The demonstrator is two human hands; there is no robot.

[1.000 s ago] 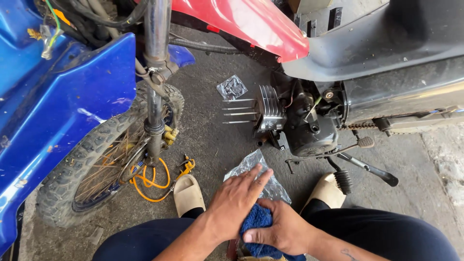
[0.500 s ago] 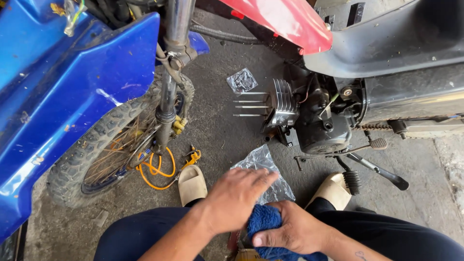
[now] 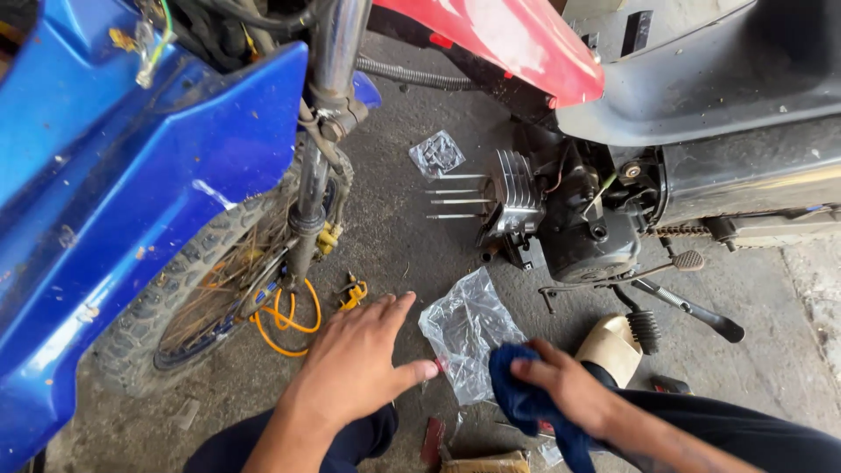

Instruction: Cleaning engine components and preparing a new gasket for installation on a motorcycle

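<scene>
Blue cloth (image 3: 526, 405) is gripped in the right hand (image 3: 574, 390), with the fingers curled around its upper fold and the rest of the cloth hanging down toward the lower edge of the floor. The left hand (image 3: 355, 359) is held flat above the concrete floor (image 3: 394, 236), palm down, with the fingers spread fairly wide and nothing held; its thumb points toward a crumpled clear plastic bag (image 3: 467, 328), and the thumb tip is seen just at the bag's near left edge, though contact cannot be told. The bag lies on the floor between the two hands, near the middle of the view.

Beyond the bag, a motorcycle engine (image 3: 578, 219) is seen with its finned cylinder (image 3: 512, 193) exposed and four bare metal studs (image 3: 455, 197) pointing left. A smaller clear bag (image 3: 436, 154) lies on the floor just above the studs. A kick lever (image 3: 692, 308) and a foot peg (image 3: 644, 331) stick out below the engine, and a cream sandal (image 3: 609, 346) is seen just beside the peg. A red body panel (image 3: 517, 39) and a dark grey seat panel (image 3: 718, 70) fill the upper right corner.

Along the left edge, a blue fairing (image 3: 114, 201) covers a knobby front tyre (image 3: 175, 298), beside a fork leg (image 3: 320, 175). An orange coiled cable (image 3: 285, 320) lies on the floor by the tyre, near the left hand.
</scene>
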